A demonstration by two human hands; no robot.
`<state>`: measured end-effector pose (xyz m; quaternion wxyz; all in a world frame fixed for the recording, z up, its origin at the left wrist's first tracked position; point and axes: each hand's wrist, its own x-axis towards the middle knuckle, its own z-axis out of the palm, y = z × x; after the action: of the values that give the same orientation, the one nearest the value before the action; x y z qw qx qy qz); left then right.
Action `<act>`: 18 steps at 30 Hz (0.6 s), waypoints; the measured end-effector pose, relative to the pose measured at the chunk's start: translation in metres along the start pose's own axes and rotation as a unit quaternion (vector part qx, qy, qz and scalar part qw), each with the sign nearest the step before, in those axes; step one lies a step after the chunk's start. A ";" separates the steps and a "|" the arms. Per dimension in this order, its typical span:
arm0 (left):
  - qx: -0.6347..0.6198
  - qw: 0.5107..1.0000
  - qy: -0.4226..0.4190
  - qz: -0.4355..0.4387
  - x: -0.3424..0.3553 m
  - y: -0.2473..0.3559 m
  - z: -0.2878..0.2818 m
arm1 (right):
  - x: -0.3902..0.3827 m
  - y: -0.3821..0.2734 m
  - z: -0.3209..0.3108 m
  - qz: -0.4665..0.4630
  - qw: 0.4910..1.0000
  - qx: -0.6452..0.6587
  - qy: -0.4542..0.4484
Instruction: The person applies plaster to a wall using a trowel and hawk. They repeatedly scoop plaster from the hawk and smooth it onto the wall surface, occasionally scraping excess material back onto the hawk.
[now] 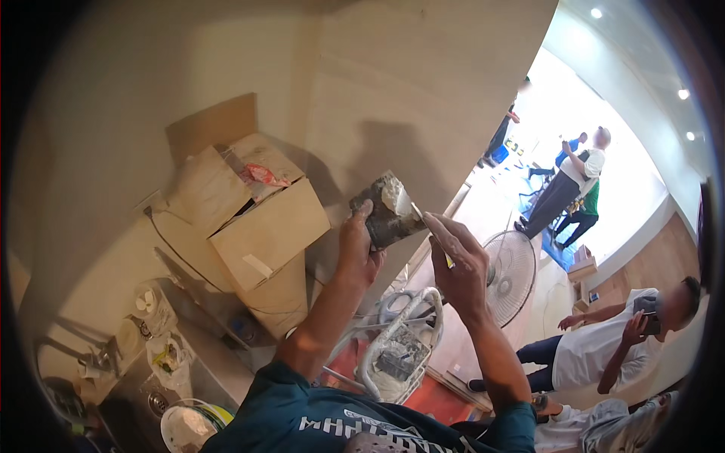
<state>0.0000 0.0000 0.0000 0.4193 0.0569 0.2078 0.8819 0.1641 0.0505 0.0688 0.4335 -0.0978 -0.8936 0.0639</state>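
Raised before the pale wall, my left hand grips a dark, flat, roughly square board by its left side. White plaster or putty is smeared on the board's upper right part. My right hand is at the board's right edge, its long fingers pressed together and pointing up left. A thin pale strip shows by its fingertips, touching or nearly touching the board. Whatever lies inside that palm is mostly hidden.
An open cardboard box stands left of my hands. Below are a white-framed ladder, a bucket and a sink counter. A fan stands close right. People are at right: one holds a phone, others stand farther off.
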 end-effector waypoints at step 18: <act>0.351 0.853 0.021 0.386 0.053 0.039 0.011 | 0.064 0.046 0.038 -0.166 0.966 -0.179 -0.081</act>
<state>-0.0589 0.0226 0.0221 -0.0077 0.2574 0.4738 0.8421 0.1006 0.1085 0.0846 0.3399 -0.0190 -0.9262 -0.1623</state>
